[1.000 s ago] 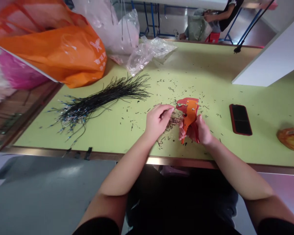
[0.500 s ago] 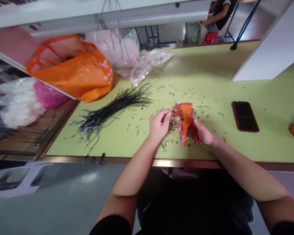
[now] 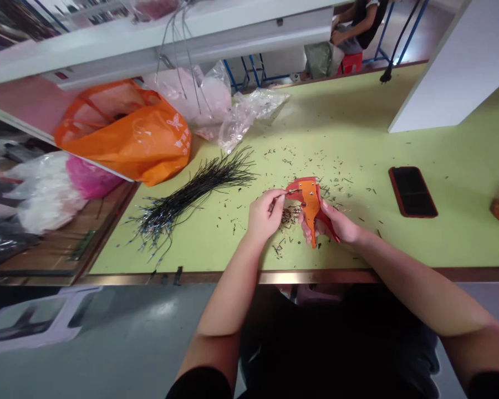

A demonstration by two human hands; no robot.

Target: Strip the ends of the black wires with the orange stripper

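In my right hand [image 3: 336,223] is an orange and red wire stripper [image 3: 311,202], its handles gripped between thumb and fingers above the green table [image 3: 403,249]. My left hand [image 3: 266,213] pinches a thin black wire [image 3: 291,192], whose end reaches into the jaw side of the tool. Most of that wire is hidden by the hand. Black and light cut bits [image 3: 290,215] lie scattered under and around the stripper. To the left rests a bundle of black wires [image 3: 199,188] with bluish, shiny ends toward the near side.
An orange bag [image 3: 128,138] and clear plastic bags [image 3: 249,113] stand at the back left. A phone [image 3: 413,192] lies to the right, before a white panel [image 3: 449,72]. Thin grey wires hang from the shelf [image 3: 233,41]. Across the table sits another person [image 3: 357,27].
The view has shifted slightly. My hands stay at nearly the same place, and the wire still meets the stripper's jaws. The stripper's handles look slightly closer together.
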